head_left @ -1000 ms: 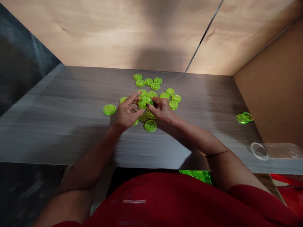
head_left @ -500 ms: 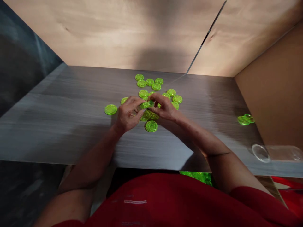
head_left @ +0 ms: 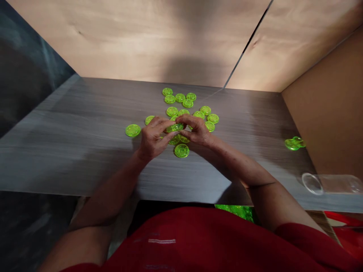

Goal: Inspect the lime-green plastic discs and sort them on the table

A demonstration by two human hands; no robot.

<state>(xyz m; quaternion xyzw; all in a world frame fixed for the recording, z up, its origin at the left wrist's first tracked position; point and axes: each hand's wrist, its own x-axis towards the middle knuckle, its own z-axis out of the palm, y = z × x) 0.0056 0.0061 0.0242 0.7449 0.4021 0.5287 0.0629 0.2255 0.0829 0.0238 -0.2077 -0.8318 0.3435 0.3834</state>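
Note:
Between my two hands is a clear green plastic disc (head_left: 175,127), held a little above the table. My left hand (head_left: 153,136) is closed on its left side, thumb below and fingers above. My right hand (head_left: 195,129) pinches the right side of the same disc. Several similar round green discs lie flat around and under my hands. One disc (head_left: 181,150) sits in front of them, another disc (head_left: 133,130) lies to the left, and a disc (head_left: 213,118) rests to the right. My fingers partly cover the discs beneath.
The grey wood-grain table (head_left: 85,151) meets a pale wooden panel (head_left: 127,41) at the back. At the right edge lie a few green pieces (head_left: 293,143) and a clear plastic tube (head_left: 331,184) on its side. Below the table edge, green plastic (head_left: 235,212) shows.
My right fingers have closed in over the disc's right side, and the disc has tilted and shifted slightly down and left. The discs on the table have stayed put.

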